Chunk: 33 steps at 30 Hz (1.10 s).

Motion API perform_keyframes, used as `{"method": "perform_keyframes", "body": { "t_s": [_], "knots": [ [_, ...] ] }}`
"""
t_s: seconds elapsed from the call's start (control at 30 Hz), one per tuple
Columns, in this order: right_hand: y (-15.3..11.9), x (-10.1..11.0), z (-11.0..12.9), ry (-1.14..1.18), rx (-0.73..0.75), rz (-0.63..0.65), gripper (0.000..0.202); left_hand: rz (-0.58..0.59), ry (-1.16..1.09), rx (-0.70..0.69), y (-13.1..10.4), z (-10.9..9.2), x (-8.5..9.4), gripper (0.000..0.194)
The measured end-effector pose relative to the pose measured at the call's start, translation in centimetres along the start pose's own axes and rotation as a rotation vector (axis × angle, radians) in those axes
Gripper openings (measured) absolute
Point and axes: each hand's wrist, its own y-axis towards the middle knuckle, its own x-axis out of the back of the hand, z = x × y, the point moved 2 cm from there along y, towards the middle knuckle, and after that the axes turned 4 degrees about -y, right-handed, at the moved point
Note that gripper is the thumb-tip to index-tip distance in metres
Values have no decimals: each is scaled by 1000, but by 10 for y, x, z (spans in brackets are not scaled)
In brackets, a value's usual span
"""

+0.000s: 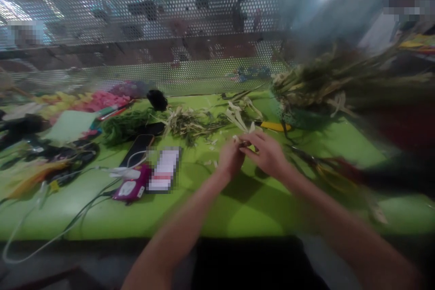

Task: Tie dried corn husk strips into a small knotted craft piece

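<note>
My left hand (pixel 231 157) is curled closed above the green tabletop (pixel 204 208). Against it, the fingers of my right hand (pixel 267 152) are pinched together at its thumb side. Whatever lies between the fingers is small and mostly hidden, so I cannot make it out. Just beyond my fingertips are pale, dry leaf-like strips (pixel 238 118), and I cannot tell whether they touch my hands. A yellow-handled tool (pixel 276 126) lies behind my right hand. Small pale scraps (pixel 211 163) are scattered left of my left hand.
To the left lie a lit phone (pixel 165 170), a dark phone (pixel 137 149), a purple device (pixel 132 186) with cables, and green netting (pixel 124 126). A dried plant heap (pixel 190 120) sits mid-table. At right are a basket of dry stalks (pixel 306 81) and blurred scissors (pixel 326 165).
</note>
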Motion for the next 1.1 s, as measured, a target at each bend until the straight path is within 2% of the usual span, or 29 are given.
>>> {"method": "perform_keyframes", "body": {
  "t_s": [0.13,0.23,0.37,0.5,0.7,0.8,0.97,1.1],
  "knots": [
    [0,5,-1,66,37,-55,13,-16,-91,35,1,-1,2,14],
    [1,10,-5,195,-56,-127,9,-64,-403,179,4,3,4,10],
    [4,6,-18,327,-192,-112,8,-39,-709,354,7,4,3,11],
    [6,-2,-33,394,-264,-133,8,-18,-840,437,6,1,3,14],
    [7,-6,-41,508,-372,-139,15,64,-928,470,5,-3,7,20],
    [7,-8,-41,497,-361,-121,14,72,-895,464,5,-5,8,21],
    [5,-11,-43,396,-305,-73,10,-26,-801,495,7,2,9,26],
    [4,-7,-38,80,-76,-74,36,-105,-857,537,8,6,9,30]
  ]
}}
